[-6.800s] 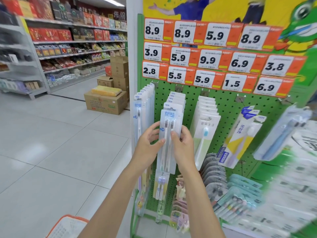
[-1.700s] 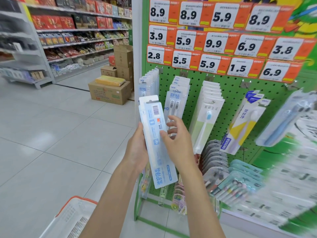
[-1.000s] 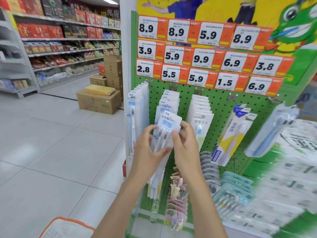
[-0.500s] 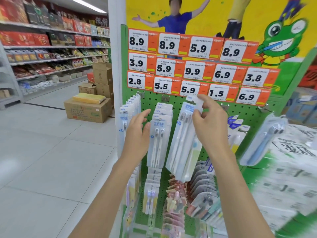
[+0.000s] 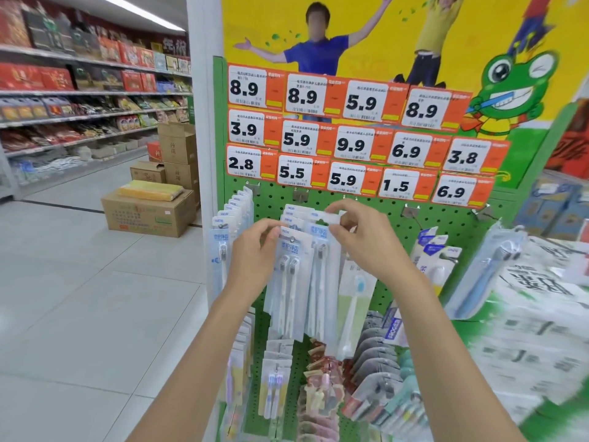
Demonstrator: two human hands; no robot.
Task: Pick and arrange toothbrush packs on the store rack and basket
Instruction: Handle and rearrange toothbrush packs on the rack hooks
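Note:
A green pegboard rack (image 5: pixel 395 215) carries hanging toothbrush packs. My right hand (image 5: pixel 363 240) pinches the top card of a white two-brush toothbrush pack (image 5: pixel 320 282) and holds it up by the second hook from the left. My left hand (image 5: pixel 255 260) grips the top of the front pack of the hanging stack (image 5: pixel 288 282) just left of it. Another stack of packs (image 5: pixel 229 237) hangs at the rack's left edge. The basket is out of view.
Orange price tags (image 5: pixel 350 145) cover the rack's top. Blue and white packs (image 5: pixel 436 260) hang to the right, small packs (image 5: pixel 369 387) lower down. Cardboard boxes (image 5: pixel 149 212) stand on the tiled floor (image 5: pixel 79 298) at left, before stocked shelves (image 5: pixel 79 100).
My right hand has brought the pack down and left, next to the hanging stack. My left hand, open before, has closed on the stack's front pack. The view has tilted up.

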